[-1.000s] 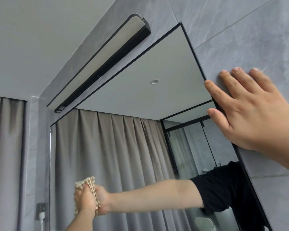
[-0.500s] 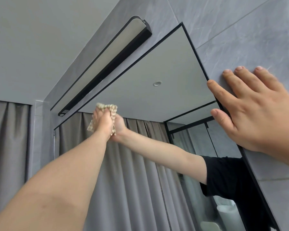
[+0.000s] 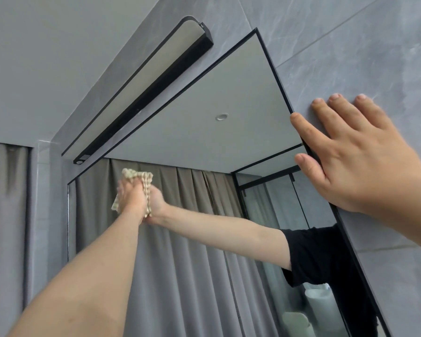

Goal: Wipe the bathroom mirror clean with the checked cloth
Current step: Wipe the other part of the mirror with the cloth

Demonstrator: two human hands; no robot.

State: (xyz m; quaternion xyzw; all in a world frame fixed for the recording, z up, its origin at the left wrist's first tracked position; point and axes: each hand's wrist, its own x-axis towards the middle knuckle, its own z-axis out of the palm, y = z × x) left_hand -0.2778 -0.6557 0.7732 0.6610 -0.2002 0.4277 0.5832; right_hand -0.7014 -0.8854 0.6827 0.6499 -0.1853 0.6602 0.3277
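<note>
Forearms (image 3: pixel 88 276) bare; black short sleeve (image 3: pixel 311 254), seen via refl. only.

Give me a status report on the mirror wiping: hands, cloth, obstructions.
Left hand grips checked cloth, pressed on mirror upper left. Right hand flat across mirror's right edge and wall tile. Nothing blocking the glass.

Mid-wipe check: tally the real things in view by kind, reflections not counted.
Hands: 2, left hand and right hand
Cloth: 1
Mirror: 1
Light bar: 1
Curtain: 1
Total: 6
</note>
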